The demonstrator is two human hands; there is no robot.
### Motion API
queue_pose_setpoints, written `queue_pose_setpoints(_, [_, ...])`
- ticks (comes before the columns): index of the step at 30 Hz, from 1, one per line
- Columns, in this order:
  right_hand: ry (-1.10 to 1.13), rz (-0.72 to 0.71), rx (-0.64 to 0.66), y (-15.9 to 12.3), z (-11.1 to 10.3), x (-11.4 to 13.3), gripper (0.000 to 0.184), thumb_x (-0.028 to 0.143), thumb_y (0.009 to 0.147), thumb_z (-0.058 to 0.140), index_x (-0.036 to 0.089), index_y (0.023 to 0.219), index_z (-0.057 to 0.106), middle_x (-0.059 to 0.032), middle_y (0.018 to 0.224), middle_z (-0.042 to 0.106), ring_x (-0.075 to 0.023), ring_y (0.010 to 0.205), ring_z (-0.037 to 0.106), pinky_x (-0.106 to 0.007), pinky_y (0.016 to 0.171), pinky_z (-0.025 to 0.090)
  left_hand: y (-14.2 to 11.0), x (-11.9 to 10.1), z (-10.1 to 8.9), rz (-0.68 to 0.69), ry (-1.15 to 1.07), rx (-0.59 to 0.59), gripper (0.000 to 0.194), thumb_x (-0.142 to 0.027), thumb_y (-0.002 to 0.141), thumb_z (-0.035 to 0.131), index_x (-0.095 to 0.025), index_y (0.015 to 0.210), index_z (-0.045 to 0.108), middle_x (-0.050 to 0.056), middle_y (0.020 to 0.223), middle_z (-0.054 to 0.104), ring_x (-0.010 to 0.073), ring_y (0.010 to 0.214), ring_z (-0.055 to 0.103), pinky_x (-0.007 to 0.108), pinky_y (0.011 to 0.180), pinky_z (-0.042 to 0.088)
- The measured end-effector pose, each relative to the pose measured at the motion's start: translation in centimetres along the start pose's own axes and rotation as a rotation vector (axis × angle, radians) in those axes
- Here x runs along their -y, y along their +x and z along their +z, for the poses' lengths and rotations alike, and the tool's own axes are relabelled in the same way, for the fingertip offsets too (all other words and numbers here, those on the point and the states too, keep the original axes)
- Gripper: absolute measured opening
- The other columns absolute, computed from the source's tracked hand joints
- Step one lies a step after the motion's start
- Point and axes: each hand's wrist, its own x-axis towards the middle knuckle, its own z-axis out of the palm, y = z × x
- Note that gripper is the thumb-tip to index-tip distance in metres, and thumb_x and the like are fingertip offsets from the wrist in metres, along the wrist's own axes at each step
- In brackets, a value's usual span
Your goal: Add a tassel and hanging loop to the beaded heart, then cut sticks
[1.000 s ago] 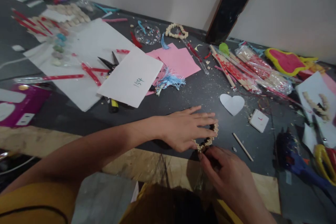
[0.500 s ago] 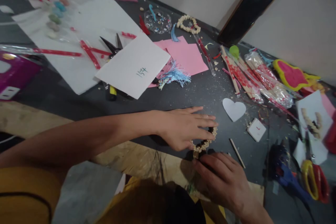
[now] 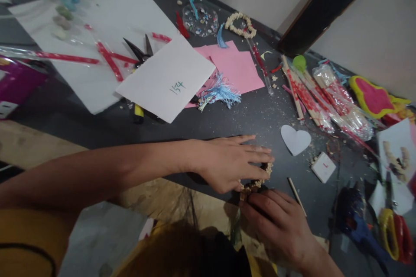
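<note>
A ring of small pale wood-like pieces [image 3: 256, 184] lies on the dark table near its front edge. My left hand [image 3: 232, 162] rests flat across it from the left, fingers stretched and spread, covering much of the ring. From the near side, my right hand [image 3: 276, 220] has its fingers curled at the ring's lower end, beside a short tan piece [image 3: 242, 196]. What lies under the right fingers is mostly hidden. A thin wooden stick [image 3: 297, 196] is just right of that hand. Farther off lie a white paper heart [image 3: 295, 140] and a small white square [image 3: 323, 167].
On the right are a blue glue gun [image 3: 357, 220], scissors [image 3: 394, 233] and wrapped sticks [image 3: 341, 99]. Pliers [image 3: 140, 54], white card [image 3: 167, 80], blue tassels [image 3: 221, 94] and pink paper [image 3: 242, 69] lie beyond my left arm. A phone [image 3: 328, 8] leans against the wall.
The view has shifted slightly, so the far items sit a little differently. Both hands keep nearly the same pose on the ring.
</note>
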Motion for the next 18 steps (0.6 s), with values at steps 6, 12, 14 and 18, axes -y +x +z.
queue_pose_setpoints(6, [0.045, 0.047, 0.026, 0.12, 0.17, -0.04, 0.019, 0.014, 0.085, 0.048, 0.02, 0.089, 0.065, -0.0013, 0.071, 0.063, -0.0129, 0.067, 0.058, -0.027, 0.061, 0.046, -0.04, 0.06, 0.1, -0.004, -0.032, -0.01, 0.051, -0.025, 0.073, 0.058, -0.016, 0.123, 0.051, 0.011, 0.143, 0.036, 0.0261, 0.135, 0.024, 0.048, 0.112, 0.011])
queue_pose_setpoints(12, [0.108, 0.07, 0.048, 0.07, 0.21, -0.33, 0.019, 0.016, 0.087, 0.047, 0.021, 0.092, 0.064, -0.0012, 0.073, 0.061, -0.0122, 0.069, 0.056, -0.026, 0.062, 0.045, -0.02, 0.04, 0.04, 0.003, -0.017, -0.009, 0.049, -0.026, 0.075, 0.057, -0.016, 0.123, 0.051, 0.012, 0.143, 0.035, 0.0251, 0.135, 0.024, 0.047, 0.112, 0.01])
queue_pose_setpoints(14, [0.105, 0.08, 0.051, -0.01, 0.26, -0.42, 0.018, 0.016, 0.086, 0.048, 0.022, 0.093, 0.064, -0.0009, 0.073, 0.061, -0.0116, 0.069, 0.056, -0.025, 0.06, 0.044, -0.01, 0.04, -0.02, 0.001, -0.01, 0.006, 0.049, -0.027, 0.076, 0.055, -0.016, 0.123, 0.05, 0.012, 0.143, 0.035, 0.0249, 0.136, 0.023, 0.047, 0.112, 0.01])
queue_pose_setpoints(18, [0.098, 0.084, 0.069, -0.16, 0.46, -0.58, 0.016, 0.015, 0.083, 0.053, 0.022, 0.092, 0.064, -0.0009, 0.074, 0.06, -0.0116, 0.069, 0.056, -0.024, 0.059, 0.043, 0.01, 0.0, -0.12, -0.007, -0.006, 0.029, 0.048, -0.028, 0.078, 0.053, -0.016, 0.124, 0.049, 0.012, 0.144, 0.033, 0.0242, 0.136, 0.022, 0.047, 0.112, 0.009])
